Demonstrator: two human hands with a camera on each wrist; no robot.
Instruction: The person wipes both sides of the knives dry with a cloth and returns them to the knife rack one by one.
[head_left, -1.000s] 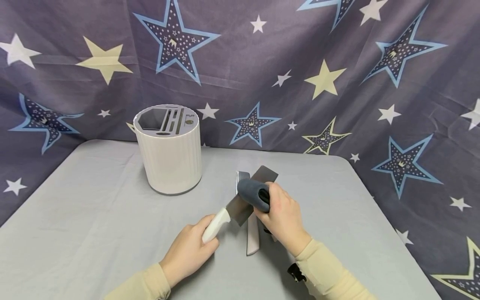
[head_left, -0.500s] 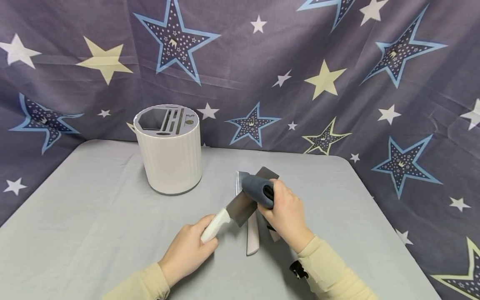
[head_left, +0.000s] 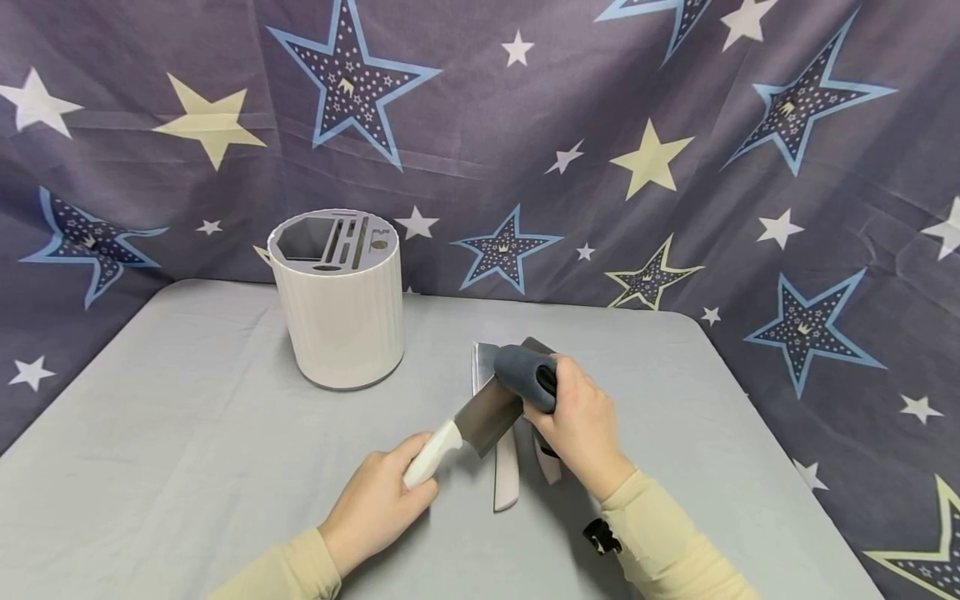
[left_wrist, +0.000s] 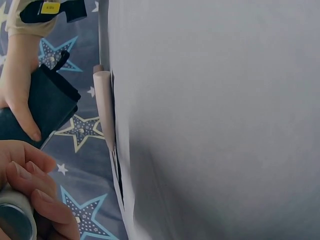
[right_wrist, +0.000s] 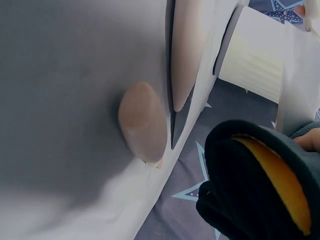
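Note:
In the head view my left hand [head_left: 378,504] grips the white handle of a cleaver [head_left: 487,417], its broad blade slanting up to the right. My right hand [head_left: 581,429] holds a folded dark blue-grey cloth [head_left: 527,377] wrapped over the blade, hiding part of it towards the tip. Yellow-orange shows inside the fold of the cloth [right_wrist: 220,175] in the right wrist view. Beneath the cleaver, a knife with a pale handle [head_left: 507,475] lies on the table. A second pale handle [head_left: 548,463] shows beside it, its other end hidden by my right hand and the cloth.
A white ribbed round knife block [head_left: 341,321] with a grey slotted top stands at the back left of the grey-covered table [head_left: 187,433]. Star-patterned fabric [head_left: 465,108] hangs behind and beside the table.
My right hand and the cloth have slid a little to the right and up along the cleaver blade, towards its tip. More of the second pale handle shows. My left hand stays nearly still.

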